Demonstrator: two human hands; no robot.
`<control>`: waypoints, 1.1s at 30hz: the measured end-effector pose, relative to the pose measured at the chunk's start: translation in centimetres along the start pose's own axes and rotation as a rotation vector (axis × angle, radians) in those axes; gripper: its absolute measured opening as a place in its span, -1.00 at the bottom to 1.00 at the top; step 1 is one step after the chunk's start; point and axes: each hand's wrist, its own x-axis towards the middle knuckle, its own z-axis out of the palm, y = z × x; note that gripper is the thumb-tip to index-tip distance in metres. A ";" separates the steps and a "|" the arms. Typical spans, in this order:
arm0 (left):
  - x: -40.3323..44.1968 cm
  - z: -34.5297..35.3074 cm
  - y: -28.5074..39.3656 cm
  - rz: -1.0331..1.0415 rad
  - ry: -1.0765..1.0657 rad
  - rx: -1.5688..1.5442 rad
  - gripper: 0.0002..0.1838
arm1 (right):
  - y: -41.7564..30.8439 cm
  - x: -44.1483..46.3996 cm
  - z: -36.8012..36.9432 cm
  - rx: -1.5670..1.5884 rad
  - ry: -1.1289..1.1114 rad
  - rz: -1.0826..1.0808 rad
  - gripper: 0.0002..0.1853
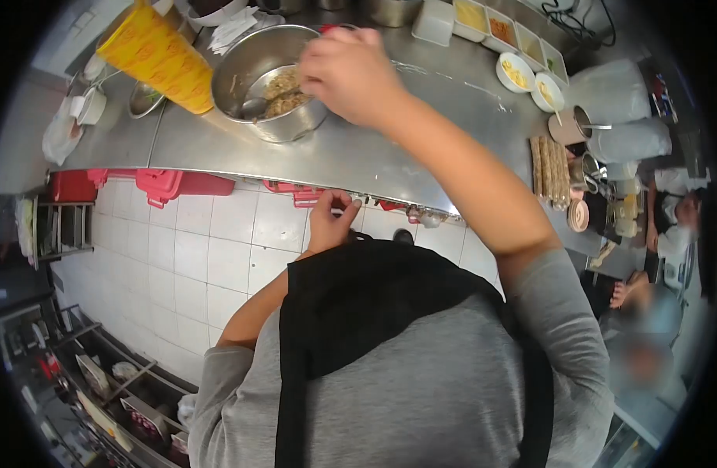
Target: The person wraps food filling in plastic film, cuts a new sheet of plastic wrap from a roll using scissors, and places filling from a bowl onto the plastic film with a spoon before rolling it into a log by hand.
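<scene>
In the pot (288, 129) near the desk's (421, 140) front edge, the spoon (254, 108) is seemingly pinched from above by the right hand's (346, 74) grip, likely given the pot's depth, the left hand (330, 221) held clear, fingers parted.

Tall yellow patterned container (159, 58): repeated orange motifs — too small to make out as letters or numbers.
Flat panel (144, 417) on dark metal rack (132, 380): pinkish print — blurred, unreadable.
Legible wording: none on either, nor elsewhere in view.
</scene>
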 end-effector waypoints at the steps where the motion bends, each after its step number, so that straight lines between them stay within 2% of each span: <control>1: 0.4 -0.3 -1.2 -0.242 -0.114 -0.107 -0.72 | 0.1 -2.4 -2.1 0.081 0.101 0.017 -0.90; 3: 1.1 -0.2 0.7 -0.516 -0.171 -0.302 -0.69 | 0.2 -8.0 -6.7 0.216 0.132 0.112 -0.85; 4: 1.5 -0.1 1.4 -0.654 -0.194 -0.399 -0.68 | 0.3 -11.2 -8.3 0.189 0.081 0.237 -0.84; 7: 2.5 0.1 0.1 -0.747 -0.241 -0.520 -0.71 | 0.2 -22.4 -9.0 0.134 0.035 0.603 -0.81; 8: 2.7 0.3 -0.3 -0.780 -0.234 -0.548 -0.73 | -0.6 -25.1 -8.5 0.118 0.032 0.641 -0.79; 9: 2.8 0.5 -0.4 -0.779 -0.229 -0.581 -0.78 | -1.4 -27.2 -7.9 0.103 0.031 0.679 -0.76; 11: 2.9 0.2 -0.3 -0.774 -0.255 -0.616 -0.82 | -3.1 -28.7 -5.8 0.086 0.020 0.618 -0.65; 13: 2.6 0.2 1.3 -0.770 -0.256 -0.637 -0.88 | -4.0 -27.4 -3.4 0.165 -0.009 0.531 -0.52; 16: 2.4 0.2 3.9 -0.669 -0.293 -0.748 -0.90 | -4.1 -24.4 -1.1 0.143 -0.008 0.493 -0.47; 19: 3.2 1.0 7.0 -0.534 -0.302 -0.904 -0.87 | -2.2 -25.8 -0.8 0.066 -0.013 0.585 -0.50; 22: 4.4 1.9 8.1 -0.474 -0.240 -0.971 -0.86 | 0.0 -31.3 -1.4 -0.047 -0.005 0.662 -0.59; 24: 5.2 2.5 8.7 -0.460 -0.189 -1.011 -0.86 | 1.7 -33.4 -4.1 -0.163 -0.025 0.732 -0.76; 27: 7.8 3.4 8.6 -0.384 -0.136 -1.094 -0.84 | 5.6 -33.1 -6.4 0.199 0.201 0.949 -0.87; 30: 11.4 5.0 8.7 -0.340 -0.062 -1.125 -0.82 | 11.1 -30.7 -7.0 0.440 0.135 1.001 -0.88; 33: 15.5 6.5 8.3 -0.314 -0.025 -1.139 -0.82 | 16.6 -29.7 -4.9 0.533 0.015 1.066 -0.85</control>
